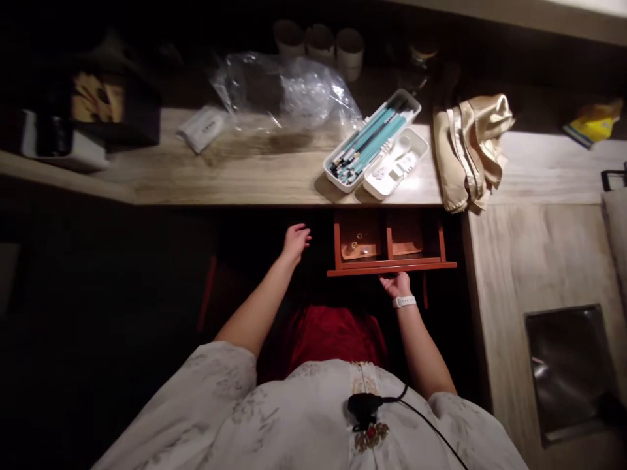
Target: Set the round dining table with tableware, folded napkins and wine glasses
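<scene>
A reddish-brown wooden drawer [392, 265] stands pulled out under the tabletop. Its inside is split by a divider, and a few small rings [359, 236] lie in the left compartment on a brown lining. At the drawer's front edge is my right hand [398, 284], wearing a white wristband, palm turned up. Its fingers curl against the lower side of the front and are partly hidden there. To the left of the drawer, apart from it, my left hand [296, 243] hovers below the table edge with loosely stretched fingers and nothing in them.
On the table [274, 176] are a white box of teal pencils [377, 140], a smaller white tray [396, 163], crumpled clear plastic [304, 91] and a small white packet [203, 127]. Folded gold satin cloth [465, 153] hangs over the edge. Several cups [349, 52] stand behind.
</scene>
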`<state>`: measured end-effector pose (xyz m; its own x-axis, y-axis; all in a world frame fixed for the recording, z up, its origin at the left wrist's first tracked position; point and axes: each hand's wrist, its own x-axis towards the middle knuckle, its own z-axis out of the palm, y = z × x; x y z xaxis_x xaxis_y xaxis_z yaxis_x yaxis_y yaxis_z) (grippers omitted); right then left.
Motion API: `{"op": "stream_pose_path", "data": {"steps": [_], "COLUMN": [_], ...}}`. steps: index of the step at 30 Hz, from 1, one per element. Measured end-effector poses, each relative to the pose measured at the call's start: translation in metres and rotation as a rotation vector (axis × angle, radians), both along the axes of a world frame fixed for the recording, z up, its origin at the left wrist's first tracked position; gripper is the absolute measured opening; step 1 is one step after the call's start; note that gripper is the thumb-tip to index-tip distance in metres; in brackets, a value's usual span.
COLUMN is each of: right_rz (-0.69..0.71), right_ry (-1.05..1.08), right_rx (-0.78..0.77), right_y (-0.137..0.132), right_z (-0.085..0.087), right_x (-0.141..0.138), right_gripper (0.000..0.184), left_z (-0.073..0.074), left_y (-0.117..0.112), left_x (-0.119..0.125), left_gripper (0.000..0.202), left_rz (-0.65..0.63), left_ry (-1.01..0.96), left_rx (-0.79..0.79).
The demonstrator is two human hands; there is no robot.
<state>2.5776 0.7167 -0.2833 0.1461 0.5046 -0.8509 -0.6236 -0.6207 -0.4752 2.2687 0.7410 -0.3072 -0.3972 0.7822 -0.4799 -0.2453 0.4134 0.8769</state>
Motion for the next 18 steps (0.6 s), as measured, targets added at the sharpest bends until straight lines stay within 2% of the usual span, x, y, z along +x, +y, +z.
{"op": "stream_pose_path", "data": {"steps": [2,3,5,7,10,14,18], "right_rz": [0.014,0.021,0.032,0.041,0.051,0.067,0.152], "right_ry": [-0.023,-0.036,-0.063,-0.086,-0.114,-0.142,-0.173], "right_rx": [0.005,0.009,0.022,0.042,0.065,0.095,0.141], "right_y": [0.028,0.042,0.068,0.09,0.119,0.142,0.145], "right_z": [0.007,0.011,0.019,0.026,0.037,0.049,0.062], "right_x": [-0.005,-0.008,-0.015,-0.022,-0.031,-0.044,-0.061], "right_gripper": [0.023,0.022,0.022,0.023,0.025,0.025,0.023], "left_z": [-0.011,-0.015,-0.022,-0.027,-0.036,-0.047,-0.051], "left_y": [0.011,0.016,0.025,0.032,0.034,0.026,0.025], "left_x": [-0.054,-0.078,-0.118,-0.142,-0.152,-0.14,-0.131], "left_gripper": [0.02,0.017,0.013,0.012,0.014,0.016,0.017], "left_rz": [0.358,0.477,0.615,0.708,0.79,0.728,0.677], "left_ry": [-0.237,-0.314,-0.375,-0.449,-0.634,-0.761,-0.798], "left_rx": [-0.086,-0.103,-0.11,-0.124,-0.165,-0.182,-0.217]}}
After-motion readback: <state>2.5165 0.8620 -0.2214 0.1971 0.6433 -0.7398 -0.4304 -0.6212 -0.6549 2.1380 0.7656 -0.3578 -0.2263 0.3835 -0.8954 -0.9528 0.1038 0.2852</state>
